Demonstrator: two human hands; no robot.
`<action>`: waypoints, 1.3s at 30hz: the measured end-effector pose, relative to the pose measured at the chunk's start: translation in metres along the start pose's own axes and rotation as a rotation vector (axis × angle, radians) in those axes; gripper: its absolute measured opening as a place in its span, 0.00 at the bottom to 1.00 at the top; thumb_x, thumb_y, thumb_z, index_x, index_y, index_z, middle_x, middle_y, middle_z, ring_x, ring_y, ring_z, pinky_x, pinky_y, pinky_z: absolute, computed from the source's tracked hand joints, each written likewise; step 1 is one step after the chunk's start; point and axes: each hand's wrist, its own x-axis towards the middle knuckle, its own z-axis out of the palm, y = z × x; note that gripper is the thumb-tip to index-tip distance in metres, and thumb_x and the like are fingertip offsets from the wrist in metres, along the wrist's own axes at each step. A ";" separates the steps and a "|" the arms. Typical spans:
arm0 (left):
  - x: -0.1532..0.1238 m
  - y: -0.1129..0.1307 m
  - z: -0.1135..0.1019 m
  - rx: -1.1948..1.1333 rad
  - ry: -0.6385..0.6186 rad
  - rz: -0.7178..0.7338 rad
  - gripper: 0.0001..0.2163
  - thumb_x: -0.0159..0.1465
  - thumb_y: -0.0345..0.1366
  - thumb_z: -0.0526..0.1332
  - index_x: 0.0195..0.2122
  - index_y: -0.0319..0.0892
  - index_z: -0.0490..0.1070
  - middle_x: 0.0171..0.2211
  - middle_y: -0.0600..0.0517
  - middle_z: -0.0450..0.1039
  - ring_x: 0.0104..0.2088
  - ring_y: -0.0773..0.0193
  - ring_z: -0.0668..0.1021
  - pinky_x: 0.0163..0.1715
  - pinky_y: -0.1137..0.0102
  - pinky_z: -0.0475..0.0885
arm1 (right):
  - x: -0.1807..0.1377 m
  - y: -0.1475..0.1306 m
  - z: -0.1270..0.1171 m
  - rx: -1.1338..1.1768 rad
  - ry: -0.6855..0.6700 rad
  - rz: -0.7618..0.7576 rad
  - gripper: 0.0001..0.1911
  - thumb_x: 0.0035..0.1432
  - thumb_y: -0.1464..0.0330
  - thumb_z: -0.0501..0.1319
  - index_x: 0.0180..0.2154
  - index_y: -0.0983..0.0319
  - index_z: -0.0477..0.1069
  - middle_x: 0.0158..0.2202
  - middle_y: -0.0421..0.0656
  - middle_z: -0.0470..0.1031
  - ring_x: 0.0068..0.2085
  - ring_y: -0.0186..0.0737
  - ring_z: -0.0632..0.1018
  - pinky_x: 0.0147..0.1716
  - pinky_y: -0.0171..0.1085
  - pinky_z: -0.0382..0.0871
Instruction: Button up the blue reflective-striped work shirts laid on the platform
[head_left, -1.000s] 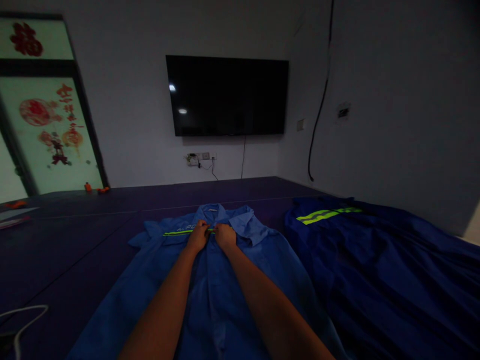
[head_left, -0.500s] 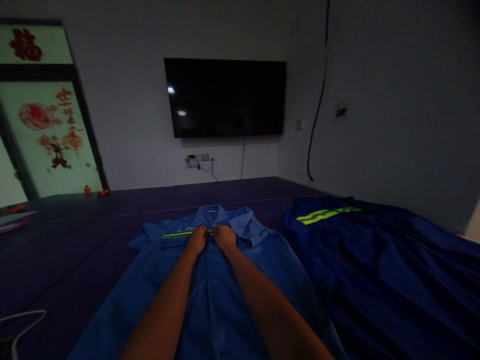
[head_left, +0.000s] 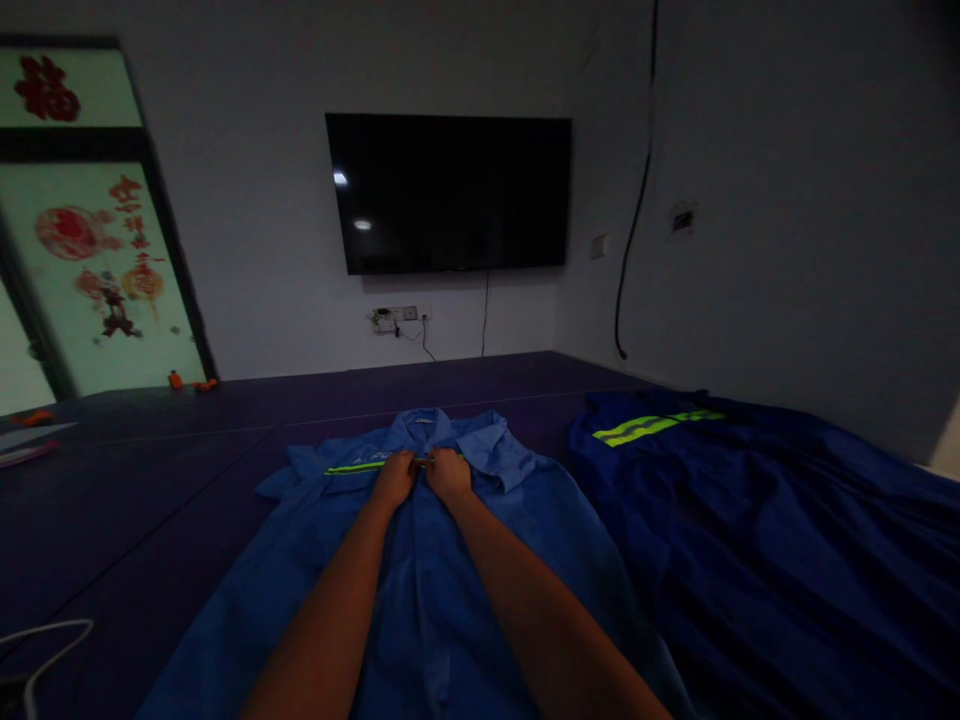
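A blue work jacket [head_left: 517, 540] with a collar and a yellow-green chest stripe lies spread out, front up, before me. My left hand [head_left: 395, 480] is closed at its front placket, just below the collar. Close beside it, my right hand [head_left: 448, 472] is closed on the other side of the placket. The fingertips of both hands nearly meet at chest height. Whether a button or only cloth is between them is too small and dark to tell.
To the right lies a darker blue garment [head_left: 757, 530] with a reflective stripe. Both rest on a purple surface [head_left: 187, 480]. A white cable [head_left: 56, 628] is at lower left, small orange objects [head_left: 204, 385] at the far edge. A television [head_left: 454, 195] hangs on the wall.
Both hands stay at the same spot on the jacket front, with only a very slight shift of the fingers. The jacket keeps its position.
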 end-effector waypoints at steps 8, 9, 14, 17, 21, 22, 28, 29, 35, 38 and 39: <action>-0.002 0.004 -0.003 0.054 -0.023 -0.005 0.09 0.61 0.29 0.51 0.30 0.37 0.71 0.31 0.45 0.73 0.36 0.61 0.74 0.35 0.70 0.64 | -0.001 -0.002 -0.002 -0.042 -0.005 -0.025 0.13 0.58 0.67 0.52 0.39 0.66 0.72 0.39 0.54 0.75 0.40 0.44 0.77 0.36 0.36 0.67; -0.002 0.005 -0.003 0.059 -0.026 -0.004 0.09 0.61 0.29 0.51 0.30 0.37 0.71 0.32 0.45 0.73 0.36 0.61 0.74 0.36 0.70 0.64 | -0.001 -0.002 -0.002 -0.047 -0.005 -0.028 0.14 0.58 0.67 0.52 0.38 0.66 0.72 0.39 0.54 0.75 0.39 0.45 0.77 0.36 0.36 0.67; -0.002 0.007 -0.004 0.085 -0.037 -0.009 0.09 0.61 0.28 0.51 0.31 0.37 0.71 0.32 0.44 0.73 0.37 0.60 0.74 0.37 0.70 0.65 | -0.001 -0.002 -0.004 -0.067 -0.011 -0.040 0.14 0.59 0.67 0.51 0.38 0.66 0.72 0.39 0.55 0.75 0.40 0.44 0.77 0.37 0.36 0.67; -0.002 0.007 -0.003 0.102 -0.041 -0.016 0.09 0.60 0.28 0.51 0.32 0.36 0.71 0.33 0.43 0.73 0.38 0.59 0.74 0.38 0.69 0.65 | -0.001 -0.002 -0.004 -0.080 -0.020 -0.047 0.14 0.58 0.68 0.50 0.38 0.67 0.72 0.39 0.56 0.75 0.40 0.46 0.77 0.37 0.37 0.67; -0.002 0.008 -0.004 0.117 -0.050 -0.019 0.09 0.60 0.28 0.51 0.31 0.37 0.71 0.33 0.43 0.73 0.38 0.59 0.74 0.38 0.69 0.65 | 0.000 -0.003 -0.005 -0.091 -0.033 -0.061 0.14 0.58 0.69 0.51 0.38 0.67 0.72 0.39 0.56 0.75 0.40 0.46 0.77 0.38 0.38 0.67; -0.002 0.009 -0.004 0.120 -0.052 -0.017 0.09 0.60 0.28 0.51 0.31 0.37 0.71 0.32 0.43 0.73 0.38 0.59 0.74 0.38 0.69 0.65 | 0.000 -0.003 -0.005 -0.093 -0.035 -0.064 0.14 0.58 0.69 0.50 0.38 0.68 0.72 0.39 0.56 0.75 0.40 0.46 0.77 0.38 0.38 0.67; -0.002 0.010 -0.005 0.130 -0.056 -0.015 0.09 0.61 0.29 0.51 0.30 0.37 0.71 0.32 0.43 0.73 0.37 0.59 0.74 0.38 0.69 0.65 | -0.001 -0.003 -0.006 -0.108 -0.042 -0.077 0.15 0.59 0.68 0.49 0.40 0.69 0.71 0.39 0.57 0.74 0.40 0.47 0.77 0.38 0.39 0.68; -0.002 0.011 -0.005 0.131 -0.055 -0.017 0.10 0.61 0.29 0.51 0.30 0.37 0.71 0.32 0.44 0.73 0.37 0.59 0.74 0.38 0.69 0.65 | 0.000 -0.003 -0.006 -0.110 -0.042 -0.078 0.15 0.60 0.68 0.49 0.40 0.69 0.71 0.39 0.57 0.74 0.39 0.47 0.77 0.38 0.39 0.68; -0.002 0.012 -0.005 0.126 -0.047 -0.026 0.11 0.62 0.30 0.49 0.31 0.37 0.71 0.31 0.44 0.73 0.37 0.59 0.74 0.38 0.69 0.64 | 0.002 -0.003 -0.003 -0.115 -0.043 -0.076 0.15 0.60 0.71 0.48 0.41 0.69 0.70 0.38 0.58 0.75 0.39 0.46 0.77 0.37 0.38 0.68; -0.002 0.012 -0.005 0.120 -0.044 -0.027 0.11 0.62 0.30 0.49 0.31 0.36 0.71 0.31 0.44 0.73 0.36 0.60 0.74 0.37 0.69 0.64 | 0.001 -0.003 -0.004 -0.109 -0.042 -0.066 0.16 0.60 0.70 0.48 0.41 0.69 0.71 0.38 0.57 0.75 0.39 0.45 0.77 0.37 0.36 0.68; -0.003 0.012 -0.005 0.117 -0.041 -0.028 0.11 0.62 0.30 0.49 0.31 0.36 0.71 0.31 0.44 0.73 0.36 0.60 0.74 0.37 0.69 0.64 | 0.001 -0.003 -0.004 -0.105 -0.040 -0.062 0.16 0.60 0.69 0.48 0.40 0.68 0.71 0.39 0.57 0.75 0.39 0.44 0.77 0.37 0.36 0.67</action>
